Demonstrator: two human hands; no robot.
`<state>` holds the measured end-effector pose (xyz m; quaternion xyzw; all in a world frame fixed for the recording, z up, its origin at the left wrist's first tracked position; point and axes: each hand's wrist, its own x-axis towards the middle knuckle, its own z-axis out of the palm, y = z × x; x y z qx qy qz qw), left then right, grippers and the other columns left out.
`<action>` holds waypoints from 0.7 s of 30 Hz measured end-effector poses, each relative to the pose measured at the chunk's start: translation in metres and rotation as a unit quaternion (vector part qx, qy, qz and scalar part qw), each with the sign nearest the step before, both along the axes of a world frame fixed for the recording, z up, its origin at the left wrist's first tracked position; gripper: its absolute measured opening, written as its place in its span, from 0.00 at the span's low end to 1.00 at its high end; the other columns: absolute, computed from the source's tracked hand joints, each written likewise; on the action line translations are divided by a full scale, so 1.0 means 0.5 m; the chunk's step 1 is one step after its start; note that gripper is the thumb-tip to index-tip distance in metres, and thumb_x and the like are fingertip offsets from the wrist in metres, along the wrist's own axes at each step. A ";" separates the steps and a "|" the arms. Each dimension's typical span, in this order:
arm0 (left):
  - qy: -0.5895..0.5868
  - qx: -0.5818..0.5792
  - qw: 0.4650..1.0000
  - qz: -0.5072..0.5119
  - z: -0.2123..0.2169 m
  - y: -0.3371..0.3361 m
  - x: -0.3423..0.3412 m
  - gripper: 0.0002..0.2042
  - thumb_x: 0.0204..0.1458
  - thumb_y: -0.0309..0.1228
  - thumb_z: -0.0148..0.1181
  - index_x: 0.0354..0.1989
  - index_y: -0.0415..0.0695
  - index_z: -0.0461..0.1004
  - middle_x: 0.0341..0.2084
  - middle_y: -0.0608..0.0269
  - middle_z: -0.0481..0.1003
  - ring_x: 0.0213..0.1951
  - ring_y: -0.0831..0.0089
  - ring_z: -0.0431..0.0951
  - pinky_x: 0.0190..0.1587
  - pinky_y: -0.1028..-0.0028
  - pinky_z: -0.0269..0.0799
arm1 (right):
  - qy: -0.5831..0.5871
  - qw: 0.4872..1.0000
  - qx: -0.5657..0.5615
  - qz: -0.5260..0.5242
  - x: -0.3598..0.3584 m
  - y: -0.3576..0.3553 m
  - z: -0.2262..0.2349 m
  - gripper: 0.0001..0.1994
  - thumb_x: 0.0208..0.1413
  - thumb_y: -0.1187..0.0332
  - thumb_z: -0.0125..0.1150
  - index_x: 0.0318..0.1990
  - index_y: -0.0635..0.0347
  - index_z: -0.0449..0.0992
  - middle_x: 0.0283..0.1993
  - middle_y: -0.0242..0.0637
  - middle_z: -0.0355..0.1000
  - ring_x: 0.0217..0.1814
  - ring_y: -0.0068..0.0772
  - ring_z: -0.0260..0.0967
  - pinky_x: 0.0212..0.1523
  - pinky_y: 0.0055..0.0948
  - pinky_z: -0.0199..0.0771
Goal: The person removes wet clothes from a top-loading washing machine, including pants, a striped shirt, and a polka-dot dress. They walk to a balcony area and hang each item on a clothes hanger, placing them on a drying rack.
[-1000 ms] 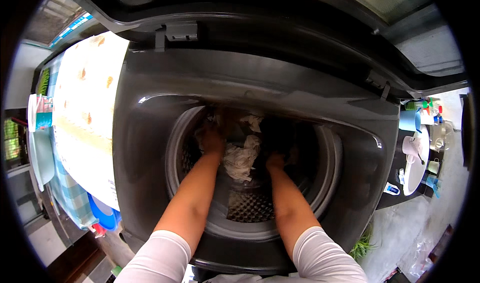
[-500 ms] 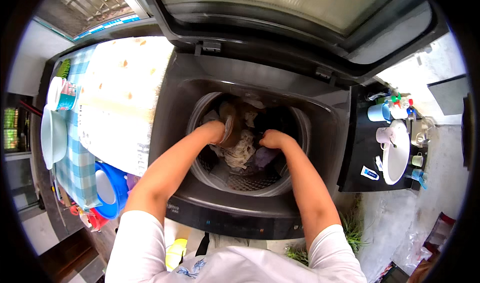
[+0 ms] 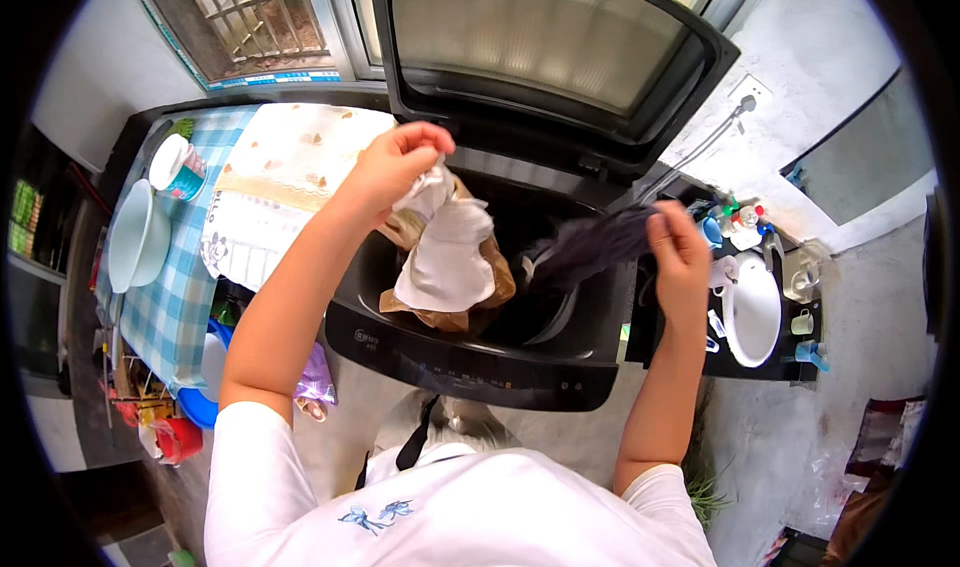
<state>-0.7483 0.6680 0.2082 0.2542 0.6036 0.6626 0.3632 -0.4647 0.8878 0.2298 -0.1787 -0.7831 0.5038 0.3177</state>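
Note:
My left hand (image 3: 395, 167) is raised over the left side of a dark top-loading washing machine (image 3: 465, 362). Its closed fingers pinch a white piece of clothing (image 3: 450, 262) that hangs down. A tan-brown garment (image 3: 498, 272) hangs behind and below the white one; whether it is in the same grip I cannot tell. On the other side, my right hand (image 3: 682, 252) is closed on a dark garment (image 3: 595, 252), which stretches leftward and down over the tub opening. The cloth hides much of the drum.
The washer's lid (image 3: 540, 42) stands raised at the back. To the left, a blue checked cloth (image 3: 170, 322) bears a pale basin (image 3: 140, 242), a white tub (image 3: 175, 172) and a patterned towel (image 3: 290, 167). A white washbasin (image 3: 752, 312) sits on the right-hand counter, among cups and bottles.
Both hands have come up out of the drum and moved apart, lifting clothes: white and tan cloth on the left, the dark garment on the right. The view has shifted too.

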 end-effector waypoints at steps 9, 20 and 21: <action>-0.064 0.114 0.991 -0.008 0.145 -0.020 0.118 0.11 0.58 0.21 0.48 0.43 0.42 0.78 0.36 0.67 0.75 0.34 0.80 0.74 0.38 0.80 0.72 | -0.079 0.986 0.082 -0.120 -0.002 -0.091 -0.055 0.12 0.58 0.65 0.58 0.34 0.68 0.72 0.30 0.46 0.72 0.30 0.41 0.68 0.36 0.37 0.69; 0.080 0.438 0.882 -0.157 0.352 -0.103 0.248 0.12 0.59 0.25 0.48 0.49 0.42 0.75 0.39 0.66 0.73 0.38 0.76 0.76 0.44 0.77 0.72 | 0.117 0.990 0.025 -0.071 -0.044 -0.399 0.001 0.06 0.55 0.79 0.60 0.40 0.70 0.76 0.33 0.34 0.75 0.37 0.23 0.71 0.43 0.24 0.70; 0.154 0.450 0.866 -0.153 0.348 -0.099 0.244 0.12 0.60 0.26 0.49 0.49 0.42 0.74 0.42 0.65 0.73 0.40 0.75 0.76 0.45 0.77 0.72 | 0.123 0.986 -0.032 -0.105 -0.043 -0.407 0.028 0.04 0.59 0.76 0.57 0.38 0.69 0.75 0.32 0.31 0.74 0.35 0.18 0.69 0.38 0.22 0.69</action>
